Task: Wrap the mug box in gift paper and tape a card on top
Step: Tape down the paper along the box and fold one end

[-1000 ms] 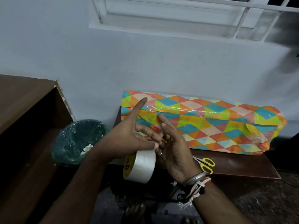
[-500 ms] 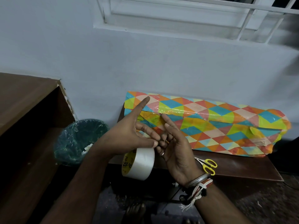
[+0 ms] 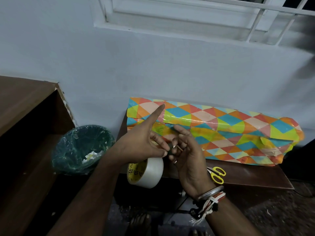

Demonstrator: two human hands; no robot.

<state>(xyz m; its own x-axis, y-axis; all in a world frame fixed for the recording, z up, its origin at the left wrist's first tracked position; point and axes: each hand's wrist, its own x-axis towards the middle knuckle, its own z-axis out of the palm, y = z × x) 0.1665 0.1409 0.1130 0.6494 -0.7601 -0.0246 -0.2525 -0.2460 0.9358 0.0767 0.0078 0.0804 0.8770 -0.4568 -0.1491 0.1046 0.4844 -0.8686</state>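
The worktop carried the box along its back edge, against the wall and reaching nearly from the left back corner to the right one. It was already covered in glossy triangle-print paper. The long seam showed shiny strips, while the right end looked crumpled and loosely folded. Judged from this, the box would be stiff and fairly light under a slick skin that creases and tears easily. The flat long faces would be the place to take it, not the puckered right end. No card was visible. A lined bin stood off the worktop's left edge. The left hand was raised before the left front corner with its forefinger pointing up, and its thumb and lower fingers grasped the tape, which hung clear of the surface. The right hand had its fingers half curled at the top of the roll; whether it pinched a loose end could not be told. Clear tape is thin and clingy, so it is best held by the roll's rim and the strip's very tip. Scissors lay nearer the front edge, beside the right wrist.
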